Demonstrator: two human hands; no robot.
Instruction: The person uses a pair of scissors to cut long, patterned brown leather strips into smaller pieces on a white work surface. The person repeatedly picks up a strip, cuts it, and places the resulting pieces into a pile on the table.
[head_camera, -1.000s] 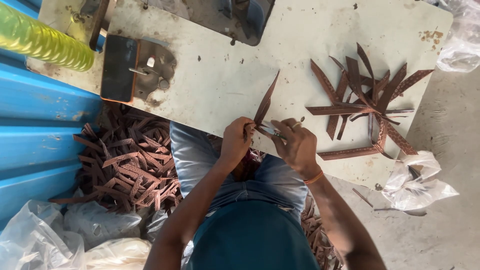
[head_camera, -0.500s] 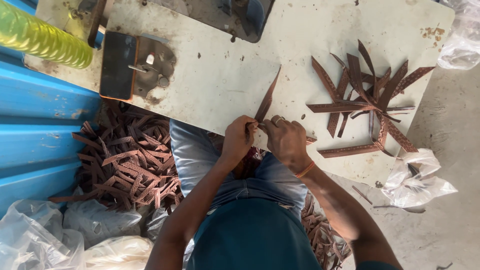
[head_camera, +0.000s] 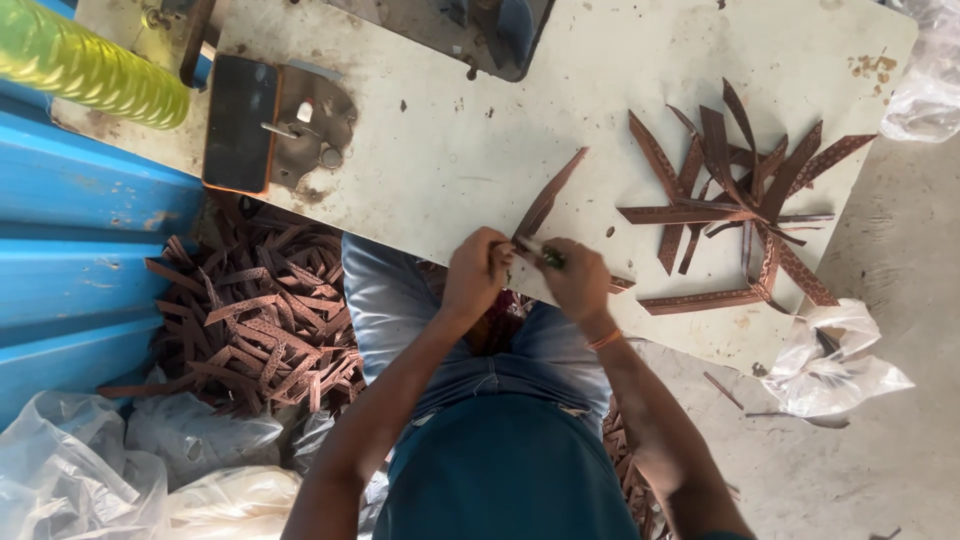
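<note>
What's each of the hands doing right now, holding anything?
Left hand: closed on the lower end of a brown strip.
Right hand: closed on a small dark tool at the strip.

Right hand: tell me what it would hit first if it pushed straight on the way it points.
The right hand points up-left, so it would likely meet the brown strip pinched with the left hand, then bare table. Depth is unclear.

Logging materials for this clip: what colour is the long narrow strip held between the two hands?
Reddish-brown, the long narrow strip; it shows best in the head view, lying against the pale table.
</note>
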